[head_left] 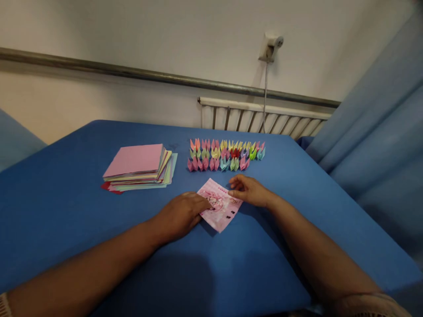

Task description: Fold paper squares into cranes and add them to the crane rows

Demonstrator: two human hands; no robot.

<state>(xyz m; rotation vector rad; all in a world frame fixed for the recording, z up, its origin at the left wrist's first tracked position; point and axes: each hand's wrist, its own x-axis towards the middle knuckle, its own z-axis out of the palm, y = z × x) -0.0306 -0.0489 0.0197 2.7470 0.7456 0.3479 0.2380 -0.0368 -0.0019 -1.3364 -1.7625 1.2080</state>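
A pink patterned paper square (220,207) lies flat on the blue table (66,207), turned like a diamond. My left hand (182,214) rests palm down on its left corner, fingers stretched flat over the paper. My right hand (248,190) touches the sheet's right corner, fingers loosely curled and pressing the edge down. Neither hand lifts the sheet.
A stack of coloured paper sheets (140,167), pink on top, lies at the left. Several small folded paper figures (226,155) stand in rows behind the sheet. A radiator (261,119) and a wall socket (270,47) are behind the table. Blue fabric (380,132) hangs at right.
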